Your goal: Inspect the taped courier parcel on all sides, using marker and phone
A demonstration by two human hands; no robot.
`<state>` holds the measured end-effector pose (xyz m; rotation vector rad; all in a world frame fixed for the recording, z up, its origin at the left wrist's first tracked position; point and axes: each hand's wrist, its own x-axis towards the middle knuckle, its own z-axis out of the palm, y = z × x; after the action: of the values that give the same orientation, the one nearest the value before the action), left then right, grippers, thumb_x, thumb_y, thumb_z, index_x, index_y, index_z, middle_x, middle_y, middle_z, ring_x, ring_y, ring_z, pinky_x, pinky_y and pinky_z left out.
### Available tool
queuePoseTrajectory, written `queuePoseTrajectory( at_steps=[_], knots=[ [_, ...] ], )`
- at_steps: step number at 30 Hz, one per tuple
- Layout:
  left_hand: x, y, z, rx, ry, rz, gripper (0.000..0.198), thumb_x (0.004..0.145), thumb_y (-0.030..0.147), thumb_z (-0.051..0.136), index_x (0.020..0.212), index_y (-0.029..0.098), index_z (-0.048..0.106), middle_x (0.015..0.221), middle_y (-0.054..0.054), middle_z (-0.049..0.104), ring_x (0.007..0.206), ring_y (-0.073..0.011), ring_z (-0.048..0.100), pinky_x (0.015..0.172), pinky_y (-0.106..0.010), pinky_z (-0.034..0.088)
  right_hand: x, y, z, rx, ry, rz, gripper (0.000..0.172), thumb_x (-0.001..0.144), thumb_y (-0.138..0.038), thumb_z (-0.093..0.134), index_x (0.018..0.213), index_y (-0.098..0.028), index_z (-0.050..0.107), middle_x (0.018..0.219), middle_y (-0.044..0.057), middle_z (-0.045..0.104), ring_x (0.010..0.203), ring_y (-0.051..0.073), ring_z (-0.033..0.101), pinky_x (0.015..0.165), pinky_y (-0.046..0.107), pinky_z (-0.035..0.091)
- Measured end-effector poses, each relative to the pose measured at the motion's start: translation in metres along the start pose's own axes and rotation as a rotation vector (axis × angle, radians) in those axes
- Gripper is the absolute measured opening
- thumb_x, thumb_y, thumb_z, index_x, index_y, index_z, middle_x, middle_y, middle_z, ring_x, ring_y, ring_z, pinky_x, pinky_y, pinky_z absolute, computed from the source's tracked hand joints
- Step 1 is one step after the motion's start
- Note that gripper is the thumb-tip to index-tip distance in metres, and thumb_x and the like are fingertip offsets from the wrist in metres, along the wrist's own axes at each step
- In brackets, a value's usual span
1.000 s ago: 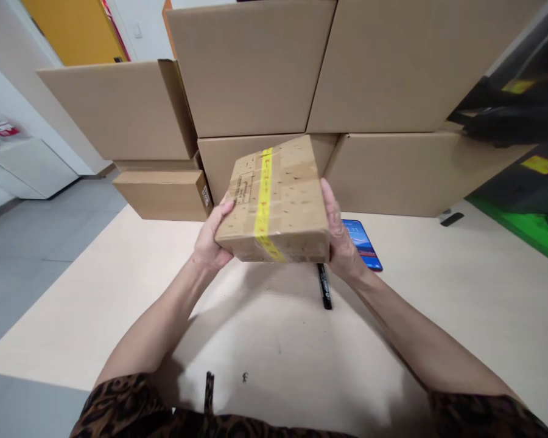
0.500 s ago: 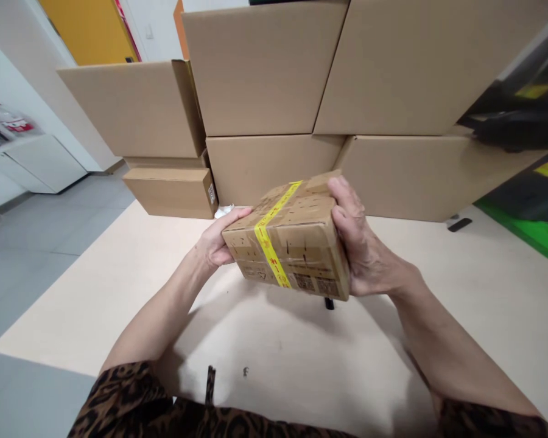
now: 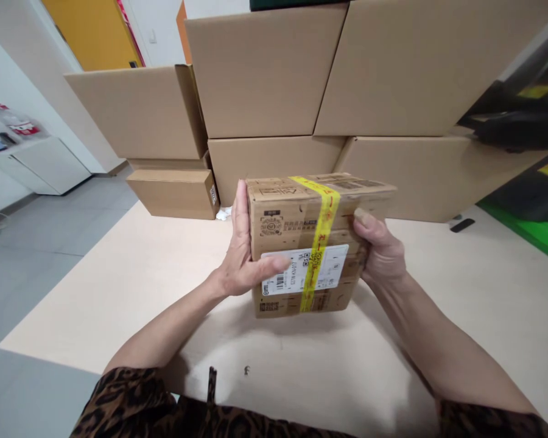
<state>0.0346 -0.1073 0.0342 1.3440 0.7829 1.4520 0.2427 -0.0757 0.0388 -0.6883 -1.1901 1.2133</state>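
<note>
A small brown cardboard box (image 3: 287, 237), banded with yellow tape, is held up over the pale table (image 3: 164, 255). Its near face shows a white label (image 3: 278, 280) with printed codes. My left hand (image 3: 246, 261) grips the left side, thumb across the label and fingers along the left edge. On the right side my right hand (image 3: 381, 246) is closed on the box, thumb on the near face near the upper right; its other fingers are mostly hidden behind the box.
Large cardboard boxes (image 3: 265, 79) are stacked along the table's back. A low box (image 3: 173, 194) stands at back left, with a crumpled white scrap (image 3: 223, 213) beside it. A black object (image 3: 462, 225) lies at back right. Small dark bits (image 3: 246, 370) lie near the front.
The held box has been turned, so the labelled face now points toward me. My left thumb has come onto that face, and my right hand has shifted slightly right and down.
</note>
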Motion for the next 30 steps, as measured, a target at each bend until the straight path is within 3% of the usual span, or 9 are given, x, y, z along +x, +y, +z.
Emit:
queuePoseTrajectory(
  at_steps=[3, 7, 10, 14, 20, 22, 26, 28, 30],
  knots=[
    [0.003, 0.002, -0.003, -0.029, 0.021, -0.009, 0.117, 0.078, 0.05, 0.088, 0.172, 0.035, 0.021, 0.163, -0.012, 0.054, 0.158, -0.042, 0.042, 0.13, -0.059, 0.039, -0.003, 0.002, 0.001, -0.04, -0.017, 0.096, 0.057, 0.079, -0.06, 0.077, 0.128, -0.032, 0.071, 0.124, 0.005, 0.081, 0.129, 0.04, 0.073, 0.105, 0.062, 0.064],
    [0.016, 0.011, -0.012, -0.203, 0.103, -0.053, 0.095, 0.086, 0.04, 0.082, 0.167, 0.035, 0.034, 0.152, -0.009, 0.065, 0.14, -0.0347, 0.063, 0.116, -0.049, 0.055, -0.007, 0.014, 0.0, -0.081, -0.151, 0.086, 0.09, 0.078, -0.063, 0.078, 0.159, -0.037, 0.047, 0.144, 0.006, 0.073, 0.132, 0.04, 0.071, 0.104, 0.06, 0.064],
    [0.023, 0.017, -0.018, -0.232, 0.14, -0.127, 0.085, 0.086, 0.038, 0.083, 0.161, 0.031, 0.044, 0.143, -0.009, 0.072, 0.132, -0.0336, 0.069, 0.11, -0.045, 0.06, -0.007, 0.018, 0.003, -0.083, -0.238, 0.075, 0.106, 0.074, -0.062, 0.08, 0.166, -0.039, 0.032, 0.154, 0.005, 0.066, 0.138, 0.041, 0.066, 0.107, 0.06, 0.062],
    [0.024, 0.014, -0.016, -0.199, 0.118, -0.104, 0.082, 0.091, 0.056, 0.077, 0.162, 0.03, 0.046, 0.148, -0.01, 0.069, 0.145, -0.0339, 0.06, 0.116, -0.046, 0.056, -0.005, 0.014, 0.007, -0.012, -0.137, 0.131, 0.089, 0.079, -0.051, 0.075, 0.16, -0.035, 0.041, 0.154, 0.006, 0.066, 0.139, 0.041, 0.066, 0.108, 0.06, 0.062],
    [0.013, 0.003, -0.013, -0.063, -0.061, -0.028, 0.103, 0.085, 0.086, 0.063, 0.17, 0.038, 0.029, 0.172, -0.006, 0.044, 0.168, -0.0328, 0.027, 0.131, -0.051, 0.038, 0.003, 0.009, 0.003, -0.045, -0.031, 0.118, 0.067, 0.086, -0.053, 0.059, 0.149, -0.029, 0.055, 0.139, 0.008, 0.076, 0.13, 0.042, 0.072, 0.108, 0.066, 0.059],
    [0.009, 0.004, -0.014, -0.025, -0.115, -0.033, 0.106, 0.085, 0.083, 0.067, 0.171, 0.038, 0.025, 0.175, -0.006, 0.039, 0.169, -0.0344, 0.025, 0.132, -0.053, 0.037, 0.006, 0.01, -0.002, -0.089, -0.028, 0.078, 0.062, 0.089, -0.055, 0.055, 0.146, -0.03, 0.058, 0.135, 0.007, 0.078, 0.129, 0.041, 0.072, 0.108, 0.067, 0.058],
    [0.004, 0.006, -0.009, 0.086, -0.205, -0.026, 0.102, 0.09, 0.059, 0.078, 0.172, 0.036, 0.021, 0.179, -0.006, 0.032, 0.17, -0.0327, 0.023, 0.139, -0.05, 0.023, 0.012, 0.013, -0.013, -0.126, 0.046, -0.033, 0.06, 0.089, -0.055, 0.057, 0.146, -0.034, 0.058, 0.14, 0.004, 0.074, 0.134, 0.041, 0.068, 0.11, 0.068, 0.056],
    [0.004, 0.005, -0.004, 0.113, -0.185, -0.043, 0.096, 0.092, 0.05, 0.078, 0.17, 0.032, 0.025, 0.179, -0.007, 0.032, 0.168, -0.0321, 0.027, 0.14, -0.049, 0.021, 0.013, 0.013, -0.017, -0.179, 0.077, -0.123, 0.062, 0.087, -0.054, 0.062, 0.147, -0.039, 0.057, 0.146, 0.002, 0.071, 0.141, 0.041, 0.063, 0.115, 0.068, 0.053],
    [0.005, 0.0, 0.001, 0.13, -0.113, -0.059, 0.093, 0.09, 0.045, 0.081, 0.165, 0.028, 0.031, 0.173, -0.012, 0.042, 0.163, -0.0338, 0.037, 0.137, -0.05, 0.029, 0.011, 0.014, -0.018, -0.259, 0.088, -0.226, 0.07, 0.083, -0.055, 0.07, 0.15, -0.043, 0.053, 0.154, 0.001, 0.064, 0.147, 0.041, 0.056, 0.121, 0.067, 0.047]
  ],
)
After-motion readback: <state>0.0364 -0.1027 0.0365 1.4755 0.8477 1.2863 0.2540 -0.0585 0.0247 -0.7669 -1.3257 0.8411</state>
